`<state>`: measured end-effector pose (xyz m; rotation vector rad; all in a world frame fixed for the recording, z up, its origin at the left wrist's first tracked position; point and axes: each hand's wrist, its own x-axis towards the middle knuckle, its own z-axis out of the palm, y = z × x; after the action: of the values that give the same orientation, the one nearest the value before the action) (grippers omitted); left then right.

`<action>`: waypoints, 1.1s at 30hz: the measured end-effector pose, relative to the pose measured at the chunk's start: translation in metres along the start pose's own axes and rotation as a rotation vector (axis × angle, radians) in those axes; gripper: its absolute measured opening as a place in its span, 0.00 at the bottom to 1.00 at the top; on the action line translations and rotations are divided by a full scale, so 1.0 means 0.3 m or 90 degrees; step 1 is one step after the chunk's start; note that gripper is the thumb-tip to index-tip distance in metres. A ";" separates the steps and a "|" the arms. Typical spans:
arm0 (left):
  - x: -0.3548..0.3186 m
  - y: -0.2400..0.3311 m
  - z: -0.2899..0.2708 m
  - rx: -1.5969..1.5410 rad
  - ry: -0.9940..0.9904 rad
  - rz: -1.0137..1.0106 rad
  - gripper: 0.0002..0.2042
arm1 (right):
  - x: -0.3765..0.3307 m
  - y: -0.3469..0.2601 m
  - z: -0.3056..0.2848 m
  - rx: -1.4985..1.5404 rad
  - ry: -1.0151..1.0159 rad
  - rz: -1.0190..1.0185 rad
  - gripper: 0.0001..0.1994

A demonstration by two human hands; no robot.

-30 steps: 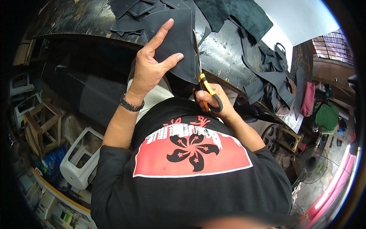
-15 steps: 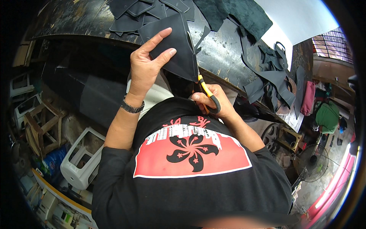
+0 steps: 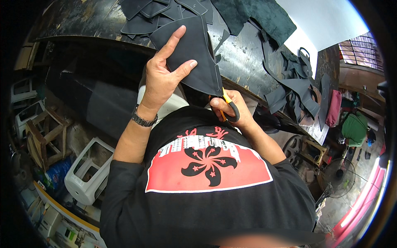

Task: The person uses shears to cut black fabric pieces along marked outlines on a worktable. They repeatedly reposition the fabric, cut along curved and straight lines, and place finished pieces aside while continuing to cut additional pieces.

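Note:
A dark leather panel (image 3: 196, 47), wide at the far end and narrowing toward me, is held up at the table's near edge. My left hand (image 3: 163, 78) grips its left side, thumb and forefinger stretched over the top face and the other fingers hidden beneath. At its narrow near tip, my right hand (image 3: 239, 108) is closed round yellow-and-black scissors (image 3: 227, 97). The panel hides their blades, so I cannot tell how far apart these are. A thin offcut strip (image 3: 223, 40) curls beside the panel's right edge.
Several cut leather pieces (image 3: 140, 27) overlap on the dark table (image 3: 78, 20). A dark suede-like hide (image 3: 269, 20) lies at the far right, with scraps (image 3: 300, 89) nearer. On the floor are a white plastic stool (image 3: 89, 169), a wooden frame (image 3: 45, 138) and a fan (image 3: 339, 175).
The panel's narrow tip has come nearer to me and a little right, with my left hand shifting right. The scissors' upper part, seen at the panel's edge before, is now under the tip.

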<state>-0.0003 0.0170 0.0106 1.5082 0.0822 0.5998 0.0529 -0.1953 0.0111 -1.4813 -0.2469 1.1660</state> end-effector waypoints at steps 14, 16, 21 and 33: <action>-0.022 0.015 0.012 -0.026 -0.016 -0.045 0.32 | 0.026 -0.040 0.005 -0.045 0.021 0.005 0.11; -0.034 0.018 0.023 0.005 -0.030 -0.037 0.33 | 0.031 -0.049 0.003 -0.039 0.023 -0.022 0.12; -0.043 0.011 0.036 0.056 0.030 -0.028 0.35 | 0.022 -0.049 0.009 -0.036 0.009 -0.037 0.15; -0.050 0.004 0.022 0.080 0.038 -0.016 0.35 | 0.005 -0.034 0.000 -0.060 0.031 0.021 0.10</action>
<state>-0.0107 0.0048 0.0076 1.6077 0.1872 0.6297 0.0582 -0.1911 0.0189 -1.6006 -0.2476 1.1562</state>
